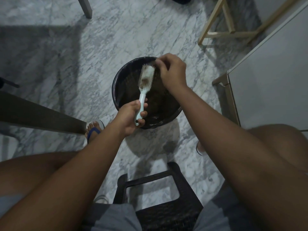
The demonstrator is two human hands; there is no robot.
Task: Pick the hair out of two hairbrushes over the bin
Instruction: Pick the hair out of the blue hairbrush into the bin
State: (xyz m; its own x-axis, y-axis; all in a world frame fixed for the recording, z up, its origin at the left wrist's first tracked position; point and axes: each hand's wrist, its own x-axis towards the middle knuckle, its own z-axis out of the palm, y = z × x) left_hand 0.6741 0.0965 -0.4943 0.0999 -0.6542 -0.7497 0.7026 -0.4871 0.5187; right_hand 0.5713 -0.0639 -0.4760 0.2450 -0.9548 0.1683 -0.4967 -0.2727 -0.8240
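Note:
A pale mint hairbrush (146, 77) is held bristles-up over a round black bin (126, 72) on the marble floor. Brownish hair is matted among its bristles. My left hand (131, 114) is shut on the brush's handle at the bin's near rim. My right hand (171, 70) hovers at the head's upper right edge, fingertips pinched together by the bristles; thin strands seem to run from them, but I cannot tell for sure. Only one brush is in view.
I sit on a dark woven stool (160, 195), knees either side. A dark table leg (41, 114) slants in from the left beside my sandalled foot (93, 130). A white cabinet (270, 77) stands right; a wooden frame (223, 27) is behind it.

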